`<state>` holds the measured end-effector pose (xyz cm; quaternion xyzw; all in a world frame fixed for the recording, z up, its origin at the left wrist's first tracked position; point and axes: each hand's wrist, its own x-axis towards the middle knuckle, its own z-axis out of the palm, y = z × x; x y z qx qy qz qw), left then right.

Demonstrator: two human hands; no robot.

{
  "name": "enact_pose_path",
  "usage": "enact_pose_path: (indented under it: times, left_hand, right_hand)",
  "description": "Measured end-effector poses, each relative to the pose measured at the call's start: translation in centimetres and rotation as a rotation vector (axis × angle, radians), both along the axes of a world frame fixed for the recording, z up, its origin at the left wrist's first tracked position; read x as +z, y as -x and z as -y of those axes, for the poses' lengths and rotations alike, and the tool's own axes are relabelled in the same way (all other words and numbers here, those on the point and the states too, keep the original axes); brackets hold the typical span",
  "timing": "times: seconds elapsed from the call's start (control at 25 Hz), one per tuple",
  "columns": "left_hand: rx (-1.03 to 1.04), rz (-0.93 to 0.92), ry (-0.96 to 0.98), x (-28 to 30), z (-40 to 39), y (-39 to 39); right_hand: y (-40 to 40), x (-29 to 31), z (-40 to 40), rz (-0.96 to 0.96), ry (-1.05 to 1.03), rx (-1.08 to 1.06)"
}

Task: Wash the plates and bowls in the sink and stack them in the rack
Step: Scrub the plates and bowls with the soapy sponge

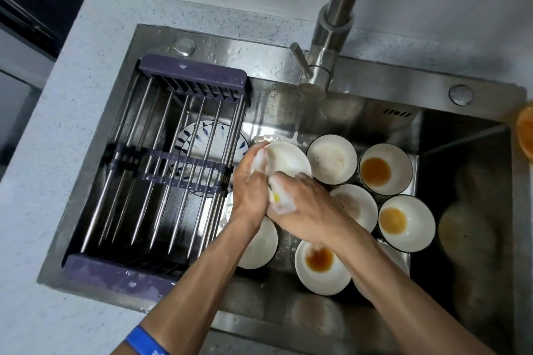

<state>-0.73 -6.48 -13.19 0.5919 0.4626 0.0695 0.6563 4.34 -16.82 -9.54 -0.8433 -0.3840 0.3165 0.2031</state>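
rack point(161, 158) bare across frame left, open from above. bowls point(386, 168) crowd sink floor centre-right, nearly touching. faucet point(331, 46) overhangs upper centre. dark strip far right open.

Both hands point(250, 181) point(305, 204) soapy, clenched together

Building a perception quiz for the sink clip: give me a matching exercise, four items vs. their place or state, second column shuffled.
Column 1
1. patterned plate
2. held bowl
3. rack
4. front bowl

Column 2
A. spans the left part of the sink, nothing stacked on it
B. brown liquid pooled inside, on the sink floor
C. lies under the rack bars
D. soapy, gripped by the left hand while the right hand scrubs it with a foamy sponge

Pairs: 1-C, 2-D, 3-A, 4-B
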Motion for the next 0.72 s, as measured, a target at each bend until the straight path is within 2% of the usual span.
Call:
enact_pose_path:
  times: [0.04, 0.12, 0.16, 0.2, 0.24, 0.32, 0.36, 0.4, 0.44, 0.56, 0.72]
  left_hand:
    - [0.002, -0.020, 0.030, -0.1, -0.2, 0.2]
    - [-0.049, -0.035, 0.144, 0.6, -0.6, 0.0]
    - [-0.094, -0.021, 0.204, 0.8, -0.7, -0.1]
    - [-0.119, 0.005, 0.268, 0.9, -0.7, 0.0]
    - [-0.111, 0.045, 0.357, 0.7, -0.4, 0.1]
    - [-0.050, 0.168, 0.576, 0.4, 0.1, 0.5]
    - [-0.008, 0.198, 0.662, 0.2, 0.3, 0.8]
    - [0.008, 0.239, 0.723, 0.0, 0.3, 1.0]
    - [0.012, 0.270, 0.744, -0.1, 0.3, 1.1]
    - [0.119, 0.309, 0.721, -1.1, -0.6, 1.5]
    - [0.030, 0.326, 0.851, -1.3, -0.1, 2.4]
  right_hand:
    - [0.4, -0.7, 0.5, 0.076, -0.031, 0.096]
    - [0.8, -2.2, 1.5, 0.393, -0.048, 0.251]
    - [0.4, -2.7, 1.7, 0.393, -0.064, 0.195]
    - [0.1, -3.1, 1.9, 0.340, -0.140, 0.105]
    - [0.0, -2.8, 1.9, 0.135, -0.224, -0.086]
    - [-0.4, -2.0, 2.1, -0.552, -0.408, -0.550]
    - [-0.6, -2.0, 2.4, -0.799, -0.490, -0.680]
    - [-0.8, -1.9, 2.6, -0.925, -0.528, -0.749]
    - [-0.8, -2.0, 2.8, -0.968, -0.528, -0.801]
    - [-1.0, -3.0, 3.0, -0.886, -0.471, -1.043]
    - [-1.0, -4.9, 1.5, -0.837, -0.536, -1.397]
